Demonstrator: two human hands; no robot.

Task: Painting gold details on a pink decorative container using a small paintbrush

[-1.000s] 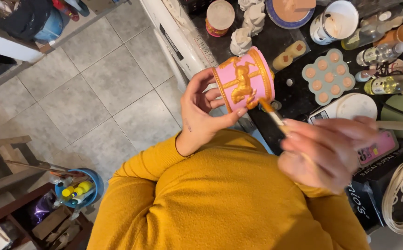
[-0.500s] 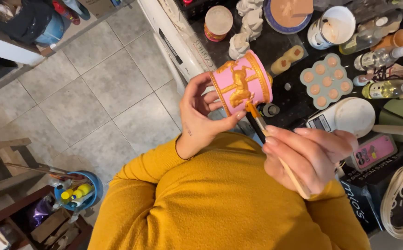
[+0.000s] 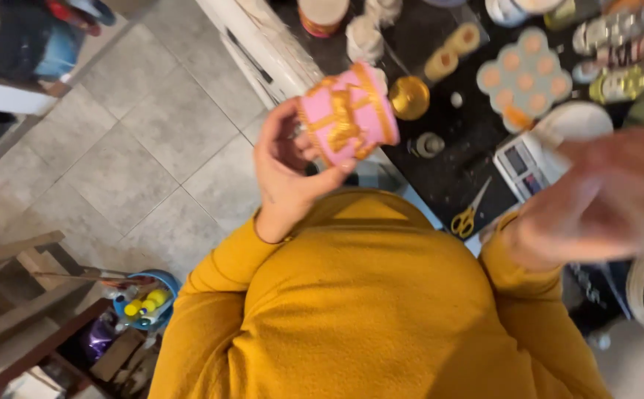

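The head view looks down past a mustard-yellow sweater (image 3: 381, 310) at a dark table (image 3: 477, 140) crowded with craft things. The left hand (image 3: 289, 174) sits at centre frame, its fingers and thumb curled around a pink carousel figurine with gold trim (image 3: 348, 111), which it holds above the table's near edge. The figurine lies tilted, its long axis running from lower left to upper right, the gold-rimmed end toward the upper right. The right hand (image 3: 603, 199) is at the right of the frame, well apart from the figurine and badly blurred; whether it is spread or pinching anything cannot be told. Between the two hands, yellow-handled scissors (image 3: 468, 214) lie on the table, near a small scale (image 3: 523, 161).
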